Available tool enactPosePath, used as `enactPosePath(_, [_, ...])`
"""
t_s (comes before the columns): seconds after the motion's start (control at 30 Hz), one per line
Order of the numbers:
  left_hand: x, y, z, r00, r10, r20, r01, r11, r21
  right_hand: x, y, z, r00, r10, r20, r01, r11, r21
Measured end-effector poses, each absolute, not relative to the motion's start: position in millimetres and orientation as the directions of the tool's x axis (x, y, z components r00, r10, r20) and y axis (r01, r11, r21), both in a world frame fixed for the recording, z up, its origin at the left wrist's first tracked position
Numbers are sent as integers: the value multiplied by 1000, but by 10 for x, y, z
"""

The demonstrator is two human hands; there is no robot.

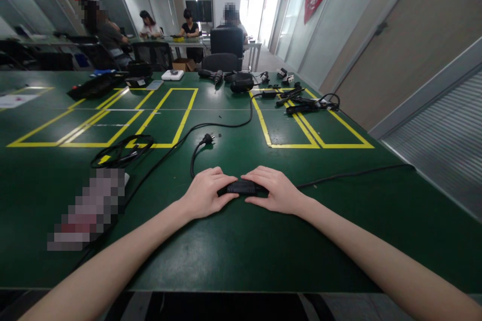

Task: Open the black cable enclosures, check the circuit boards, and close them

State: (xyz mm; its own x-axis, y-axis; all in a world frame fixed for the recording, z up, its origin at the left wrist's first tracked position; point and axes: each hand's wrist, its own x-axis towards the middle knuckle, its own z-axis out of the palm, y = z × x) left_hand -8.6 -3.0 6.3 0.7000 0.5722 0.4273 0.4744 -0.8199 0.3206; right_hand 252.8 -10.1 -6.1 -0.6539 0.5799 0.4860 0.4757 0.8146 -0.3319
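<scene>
A short black cord block (244, 188), ribbed at its left end, lies at the middle front of the green table. My left hand (209, 193) has its thumb and fingers closed around the left end of it. From the other side, my right hand (273, 190) grips its right end. A black cord with a plug (207, 139), pins pointing right, curves down behind my left hand. Out from my right hand a black cord (350, 174) runs over the table's right edge. Fingers hide where the cords meet the block.
Coiled black cable (122, 150) lies on the left, near a blurred-out flat object (90, 205). Beyond the yellow tape rectangles are a power drill (213, 75), chargers and bundled cables (301, 103), and a black tray (96, 85). Several people sit at a far table.
</scene>
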Motion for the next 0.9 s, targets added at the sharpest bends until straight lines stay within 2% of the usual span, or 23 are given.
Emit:
enactPosePath(0.23, [-7,-48,-18,721,510,469,451,-859,242,2524,-129,-49,-645,568,511,485,821,-300])
enactPosePath(0.9, [-14,-74,-20,701,565,436,438,-823,362,2473,-165,-31,-647,473,597,466,866,-181])
